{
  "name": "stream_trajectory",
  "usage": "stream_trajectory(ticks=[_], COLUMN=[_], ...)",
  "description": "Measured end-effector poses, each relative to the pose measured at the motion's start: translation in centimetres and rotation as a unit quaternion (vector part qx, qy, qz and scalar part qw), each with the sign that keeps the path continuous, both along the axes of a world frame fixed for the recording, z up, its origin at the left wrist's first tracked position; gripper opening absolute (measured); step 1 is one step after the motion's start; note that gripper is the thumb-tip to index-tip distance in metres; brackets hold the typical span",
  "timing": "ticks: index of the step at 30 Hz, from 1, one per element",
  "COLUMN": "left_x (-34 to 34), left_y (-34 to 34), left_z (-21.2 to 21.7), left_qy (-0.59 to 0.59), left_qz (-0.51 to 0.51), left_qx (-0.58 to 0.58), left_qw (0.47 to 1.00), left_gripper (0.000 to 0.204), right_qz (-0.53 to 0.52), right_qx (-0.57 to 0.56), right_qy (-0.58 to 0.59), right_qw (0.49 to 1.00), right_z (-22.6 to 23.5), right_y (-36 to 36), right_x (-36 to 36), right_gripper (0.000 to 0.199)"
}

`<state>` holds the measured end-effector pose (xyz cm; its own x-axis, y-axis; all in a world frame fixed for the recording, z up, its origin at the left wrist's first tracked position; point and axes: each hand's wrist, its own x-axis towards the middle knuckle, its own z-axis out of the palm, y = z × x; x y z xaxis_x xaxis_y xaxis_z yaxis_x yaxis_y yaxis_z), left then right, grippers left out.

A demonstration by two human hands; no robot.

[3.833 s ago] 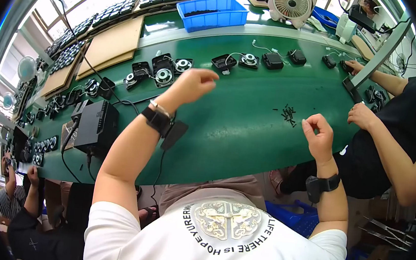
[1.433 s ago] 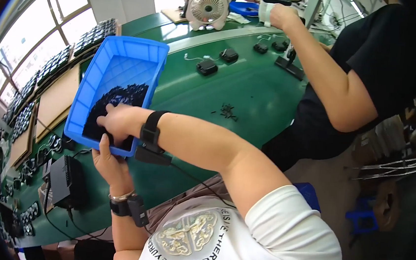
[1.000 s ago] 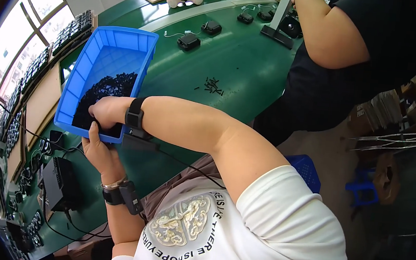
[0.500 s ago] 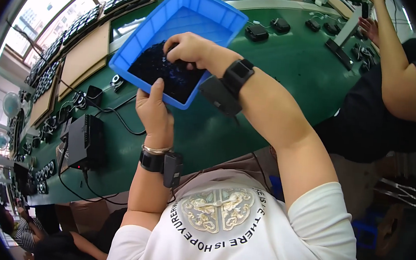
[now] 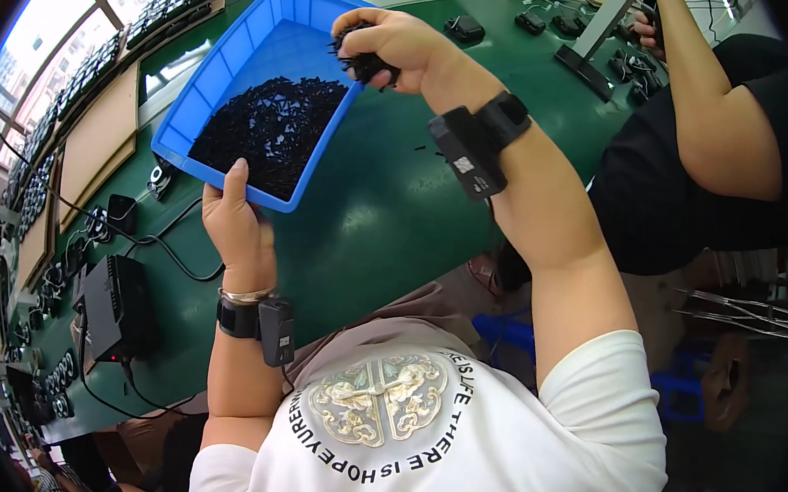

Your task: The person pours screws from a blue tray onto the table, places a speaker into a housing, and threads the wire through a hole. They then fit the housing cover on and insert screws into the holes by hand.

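A blue plastic bin (image 5: 202, 103) stands tilted over the green table, its near end filled with a heap of small black strips (image 5: 268, 132). With the thumb over the near rim, my left hand (image 5: 238, 228) grips the bin; its other fingers are hidden beneath. My right hand (image 5: 397, 49) is closed round a clump of the same small black strips (image 5: 364, 51), just above the bin's right edge. Some strips stick out between the fingers. Their exact kind is too small to make out.
A black box with cables (image 5: 116, 311) sits on the green table (image 5: 370, 202) at the left. Black adapters (image 5: 464, 29) lie at the back, near a metal stand (image 5: 585, 71). A co-worker's arm (image 5: 723, 125) is at the right. Flat boards (image 5: 103, 146) line the left side.
My right hand has come up out of the heap and moved right with a clump of black strips. In view, the bin and my left hand have shifted left.
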<state>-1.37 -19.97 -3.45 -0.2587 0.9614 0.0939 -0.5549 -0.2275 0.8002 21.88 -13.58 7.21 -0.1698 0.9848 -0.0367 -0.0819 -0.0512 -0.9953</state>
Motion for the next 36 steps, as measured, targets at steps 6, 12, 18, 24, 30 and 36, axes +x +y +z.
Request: stream_trajectory(ticks=[6,12,18,24,30,36], left_x=[0.9,1.2,0.5,0.1,-0.3,0.1], left_y=[0.4,0.2,0.3,0.2,0.3,0.0], left_z=[0.0,0.7,0.3,0.2,-0.2,0.3], left_qy=[-0.008,0.008,0.035,0.043,0.061,0.057], left_qz=[0.001,-0.009,0.011,0.008,0.018,0.015], left_qx=[-0.003,-0.018,-0.037,-0.045,-0.044,-0.046], left_qw=[1.000,1.000,0.999,0.998,0.997,0.997], left_gripper=[0.020,0.019,0.015,0.012,0.011,0.014], right_qz=[-0.044,-0.211,-0.243,-0.267,-0.263,-0.265], right_qx=[-0.024,0.138,0.198,0.190,0.254,0.275], right_qy=[-0.071,-0.397,-0.546,-0.613,-0.640,-0.617], right_qw=[0.996,0.882,0.777,0.719,0.676,0.688], right_z=[-4.4,-13.3,-14.1,-15.6,-16.5,-17.4], right_y=[-3.8,-5.2,-6.1,-6.6,-6.1,-5.7], right_x=[10.2,15.9,15.3,15.1,18.3,21.5], right_gripper=[0.021,0.021,0.021,0.015,0.017,0.022])
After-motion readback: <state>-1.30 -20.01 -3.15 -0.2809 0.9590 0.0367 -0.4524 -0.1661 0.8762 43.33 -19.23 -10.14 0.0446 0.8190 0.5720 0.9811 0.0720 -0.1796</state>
